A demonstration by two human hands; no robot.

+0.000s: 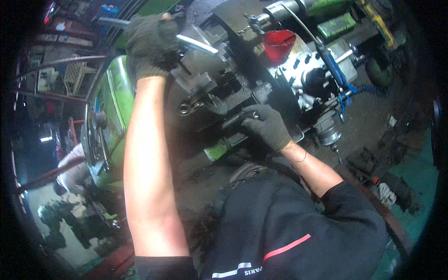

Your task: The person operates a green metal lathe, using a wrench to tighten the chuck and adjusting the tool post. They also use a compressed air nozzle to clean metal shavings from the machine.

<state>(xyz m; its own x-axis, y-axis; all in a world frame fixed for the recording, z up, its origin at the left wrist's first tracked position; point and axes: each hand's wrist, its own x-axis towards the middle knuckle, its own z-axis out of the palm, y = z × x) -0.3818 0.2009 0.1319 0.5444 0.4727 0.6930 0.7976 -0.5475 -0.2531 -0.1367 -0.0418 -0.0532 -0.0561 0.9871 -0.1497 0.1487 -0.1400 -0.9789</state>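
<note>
While you lean over the big green metal machine point(114, 100), your left hand point(148, 46) in its dark knit glove is up high, fingers curled tight around a thin shiny metal bar point(198, 44). Your right hand point(267, 125), gloved too, rests lower down with its fingers wrapped around a short dark round handle point(239, 118) on the greasy black block point(219, 88) in the middle. A red plastic cup point(278, 45) sits farther back. It looks like you are tightening or setting that block. Next, I think you need a slow, steady turn with both hands holding firm.
</note>
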